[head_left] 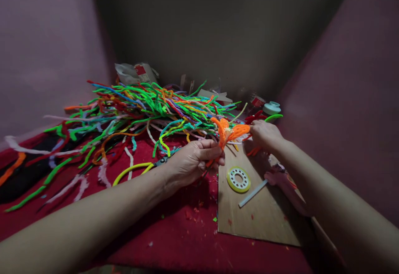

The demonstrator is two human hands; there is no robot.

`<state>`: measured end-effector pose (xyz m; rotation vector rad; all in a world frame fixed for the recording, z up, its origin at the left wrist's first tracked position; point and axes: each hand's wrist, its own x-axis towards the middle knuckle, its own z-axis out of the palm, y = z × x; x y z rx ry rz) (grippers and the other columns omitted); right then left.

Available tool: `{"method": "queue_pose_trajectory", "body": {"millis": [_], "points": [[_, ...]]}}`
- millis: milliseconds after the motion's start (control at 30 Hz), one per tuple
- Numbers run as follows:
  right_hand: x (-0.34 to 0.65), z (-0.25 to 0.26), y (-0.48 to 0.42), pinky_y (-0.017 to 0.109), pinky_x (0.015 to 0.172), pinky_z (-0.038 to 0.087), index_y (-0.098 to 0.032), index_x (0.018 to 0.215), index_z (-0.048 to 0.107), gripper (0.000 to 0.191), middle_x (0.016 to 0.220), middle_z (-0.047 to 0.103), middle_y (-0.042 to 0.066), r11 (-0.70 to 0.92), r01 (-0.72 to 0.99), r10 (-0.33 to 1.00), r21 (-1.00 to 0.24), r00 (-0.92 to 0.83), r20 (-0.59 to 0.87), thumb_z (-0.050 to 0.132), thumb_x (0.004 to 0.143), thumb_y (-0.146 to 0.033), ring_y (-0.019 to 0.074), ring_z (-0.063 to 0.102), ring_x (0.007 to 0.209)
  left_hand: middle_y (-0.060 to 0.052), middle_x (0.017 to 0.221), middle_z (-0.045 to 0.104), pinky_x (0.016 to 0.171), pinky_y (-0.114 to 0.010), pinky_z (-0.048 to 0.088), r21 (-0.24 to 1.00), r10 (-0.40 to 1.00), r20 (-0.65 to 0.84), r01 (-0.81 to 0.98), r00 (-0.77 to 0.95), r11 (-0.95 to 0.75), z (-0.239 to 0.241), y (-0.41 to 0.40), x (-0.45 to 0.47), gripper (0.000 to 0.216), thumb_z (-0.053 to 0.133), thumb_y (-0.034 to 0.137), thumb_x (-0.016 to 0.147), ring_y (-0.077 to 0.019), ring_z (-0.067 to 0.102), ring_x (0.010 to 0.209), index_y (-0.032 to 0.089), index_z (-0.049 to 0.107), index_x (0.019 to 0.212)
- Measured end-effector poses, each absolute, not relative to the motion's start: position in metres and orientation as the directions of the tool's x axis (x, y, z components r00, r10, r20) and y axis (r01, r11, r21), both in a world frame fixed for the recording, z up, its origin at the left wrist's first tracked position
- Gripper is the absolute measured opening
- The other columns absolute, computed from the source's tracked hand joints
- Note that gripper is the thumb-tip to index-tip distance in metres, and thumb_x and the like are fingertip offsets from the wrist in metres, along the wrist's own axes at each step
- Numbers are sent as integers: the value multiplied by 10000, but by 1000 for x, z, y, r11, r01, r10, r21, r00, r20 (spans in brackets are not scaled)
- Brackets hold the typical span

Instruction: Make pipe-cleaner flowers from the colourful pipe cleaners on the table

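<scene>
In my left hand (207,155), thumb and fingers pinch an orange pipe-cleaner flower (225,130) by its base. Its fuzzy petals spread upward and to the right, with small pale bits at the centre. My right hand (264,134) is just right of the petals, above the board. Its fingers are curled and partly hidden, so what they grip does not show. Orange pipe-cleaner pieces (254,151) lie below it. Close to my left wrist rest pliers or cutters with yellow handles (132,168), partly covered by my forearm.
A big heap of coloured pipe cleaners (149,103) spreads over the red cloth (174,228). On the wooden board (249,224) are a yellow-and-white tape roll (238,179) and a pink glue gun (286,186) with a white stick (253,193). A pale-lidded container (272,107) stands behind.
</scene>
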<state>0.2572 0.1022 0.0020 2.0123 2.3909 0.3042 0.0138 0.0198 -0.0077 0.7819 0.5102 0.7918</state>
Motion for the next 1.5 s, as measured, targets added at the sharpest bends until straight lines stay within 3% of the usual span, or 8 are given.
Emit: {"method": "queue_pose_trajectory", "body": {"millis": [100, 167, 233, 300, 400, 567, 1167, 1500], "points": [[255, 20, 92, 288, 604, 365, -158, 776, 641, 193, 850, 644, 106, 156, 985, 968, 80, -168, 186, 464, 730, -92, 214, 566, 797, -16, 629, 602, 503, -163, 386, 757, 818, -153, -467, 554, 457, -9, 20, 15, 149, 716, 167, 672, -60, 540, 530, 111, 581, 707], [247, 30, 80, 279, 579, 382, -167, 746, 610, 122, 700, 618, 53, 161, 949, 947, -271, -71, 313, 499, 713, -127, 171, 560, 662, -8, 651, 603, 511, -174, 405, 727, 847, -171, -516, 503, 453, -10, 21, 16, 127, 702, 144, 686, -71, 558, 553, 123, 579, 710], [235, 36, 63, 284, 578, 424, -187, 710, 569, 45, 622, 582, -2, 286, 539, 936, -792, 19, 351, 557, 680, -156, 133, 539, 557, -8, 670, 611, 511, -183, 417, 702, 867, -165, -562, 470, 438, -11, 21, 17, 115, 696, 140, 694, -85, 571, 574, 130, 583, 710], [221, 36, 43, 302, 603, 465, -203, 713, 558, 69, 619, 597, -21, 302, 16, 951, -953, 65, 302, 594, 663, -173, 128, 564, 551, -20, 688, 625, 522, -194, 430, 691, 875, -144, -585, 463, 424, -11, 20, 18, 103, 692, 154, 704, -97, 579, 594, 127, 593, 710], [201, 26, 14, 270, 578, 485, -196, 670, 561, 62, 609, 617, -19, 169, -401, 985, -900, 89, 146, 592, 638, -153, 110, 577, 544, -46, 800, 655, 542, -212, 448, 683, 870, -123, -596, 477, 423, -9, 16, 20, 83, 684, 150, 710, -98, 577, 613, 121, 612, 739], [177, 1, -17, 247, 525, 488, -184, 662, 585, 114, 574, 629, -12, -70, -590, 995, -804, 17, -100, 655, 578, -151, 114, 580, 512, -14, 699, 617, 506, -220, 433, 700, 861, -136, -567, 490, 434, -7, 10, 23, 123, 699, 151, 686, -99, 552, 551, 130, 628, 785], [189, -8, -33, 191, 448, 316, -136, 668, 715, 159, 502, 575, -19, -286, -127, 950, -950, -170, -263, 782, 550, -218, 43, 424, 433, -34, 622, 574, 536, -208, 381, 827, 788, -135, -370, 601, 423, -8, 6, 22, 128, 706, 179, 661, -77, 502, 536, 74, 635, 645], [182, -11, -25, 156, 464, 373, -168, 634, 619, 181, 581, 575, -45, -33, -560, 982, -828, 138, -133, 782, 557, -186, 53, 496, 516, -55, 810, 647, 592, -220, 447, 734, 808, -127, -493, 576, 467, -11, 6, 25, 129, 700, 149, 686, -120, 584, 695, 112, 670, 807]]}}
